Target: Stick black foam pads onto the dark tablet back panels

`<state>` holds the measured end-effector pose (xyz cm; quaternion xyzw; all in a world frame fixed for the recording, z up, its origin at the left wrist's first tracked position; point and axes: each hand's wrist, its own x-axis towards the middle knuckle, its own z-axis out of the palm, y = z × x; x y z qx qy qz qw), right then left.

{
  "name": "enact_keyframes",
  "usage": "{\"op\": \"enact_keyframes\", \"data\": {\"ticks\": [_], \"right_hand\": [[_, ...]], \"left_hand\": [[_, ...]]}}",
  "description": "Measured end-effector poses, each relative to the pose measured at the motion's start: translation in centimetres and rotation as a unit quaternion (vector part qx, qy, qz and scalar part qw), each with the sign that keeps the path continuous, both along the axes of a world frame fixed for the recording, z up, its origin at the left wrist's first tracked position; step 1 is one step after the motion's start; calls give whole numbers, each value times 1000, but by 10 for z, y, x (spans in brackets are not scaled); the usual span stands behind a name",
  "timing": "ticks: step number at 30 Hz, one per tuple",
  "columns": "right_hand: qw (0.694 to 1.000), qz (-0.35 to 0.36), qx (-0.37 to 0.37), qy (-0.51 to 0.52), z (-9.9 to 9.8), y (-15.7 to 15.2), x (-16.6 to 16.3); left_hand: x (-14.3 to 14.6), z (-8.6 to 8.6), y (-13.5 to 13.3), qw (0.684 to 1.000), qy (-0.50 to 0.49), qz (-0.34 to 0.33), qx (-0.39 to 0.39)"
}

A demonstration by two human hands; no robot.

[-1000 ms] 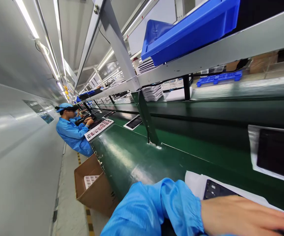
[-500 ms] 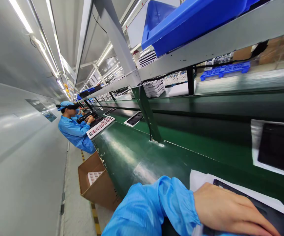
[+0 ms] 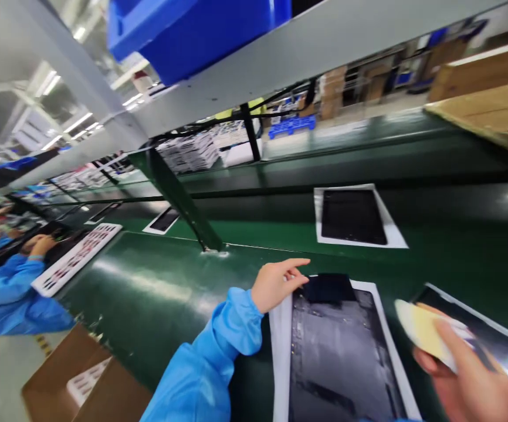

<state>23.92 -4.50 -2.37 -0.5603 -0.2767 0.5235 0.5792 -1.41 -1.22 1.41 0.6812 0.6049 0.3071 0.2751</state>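
My left hand [image 3: 277, 285] is at the upper left corner of a dark tablet panel [image 3: 342, 346], index finger stretched out and thumb apart from it. Its fingertips are beside a small black patch [image 3: 329, 288] across the panel's top edge; whether they touch it I cannot tell. White sheeting [image 3: 281, 351] lies under the panel. On the right, my right hand [image 3: 469, 363], blurred, grips a pale yellow-and-white pad [image 3: 425, 331]. Behind that hand is another dark panel with a light border [image 3: 460, 310], partly covered.
Beyond the green bench [image 3: 148, 281], another dark panel [image 3: 353, 215] lies on a white sheet. A green post [image 3: 179, 199] carries a shelf with a blue bin [image 3: 201, 41]. At left are a co-worker's blue sleeve [image 3: 7, 281], a white tray [image 3: 78, 258] and a cardboard box [image 3: 69, 369].
My view has swung right and down. My left hand, flat over the panel before, is now at its top corner with fingers raised. My right hand with the yellow-and-white pad has come into view.
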Motion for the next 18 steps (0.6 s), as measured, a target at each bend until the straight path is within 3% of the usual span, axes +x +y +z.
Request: {"op": "enact_keyframes", "data": {"ticks": [3,7,12,18], "right_hand": [[997,-22,-44,67,6,8,-9],[998,17,-14,62,6,17,-17],[993,37,21,-106,-7,19,-17],[955,73,109,-265,-16,14,-23]], "left_hand": [[2,-8,8,998,-29,-15,-46],[10,-13,16,994,-36,-48,-87],[15,-14,23,990,-18,-71,-118],[15,-16,27,987,-14,-82,-138]]}}
